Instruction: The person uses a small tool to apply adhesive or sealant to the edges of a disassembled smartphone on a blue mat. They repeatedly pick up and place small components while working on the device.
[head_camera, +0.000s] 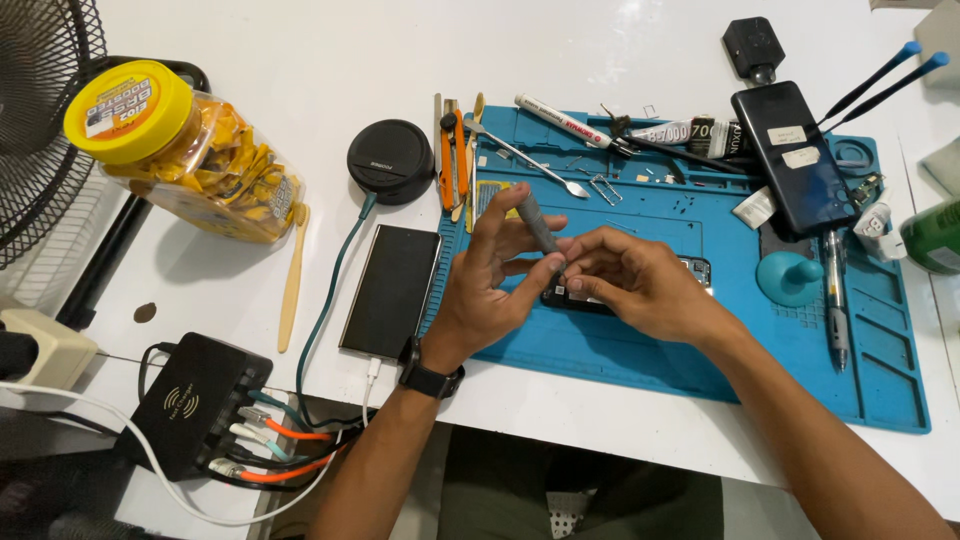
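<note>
My left hand (492, 275) holds a grey precision screwdriver (536, 222) upright, its tip pointing down between the fingers of both hands. My right hand (630, 280) rests on a dark opened phone (700, 270) lying on the blue repair mat (700, 340), fingertips pinched close to the screwdriver tip. Most of the opened phone is hidden under my hands. A black watch sits on my left wrist.
A black phone (390, 290) on a cable lies left of the mat. Behind it are a round black puck (391, 160) and a plastic jar with a yellow lid (180, 150). Another phone (795, 155), glue tubes, tweezers, a pen and a teal suction cup (790, 277) crowd the mat's far side. A charging hub (195, 405) sits lower left.
</note>
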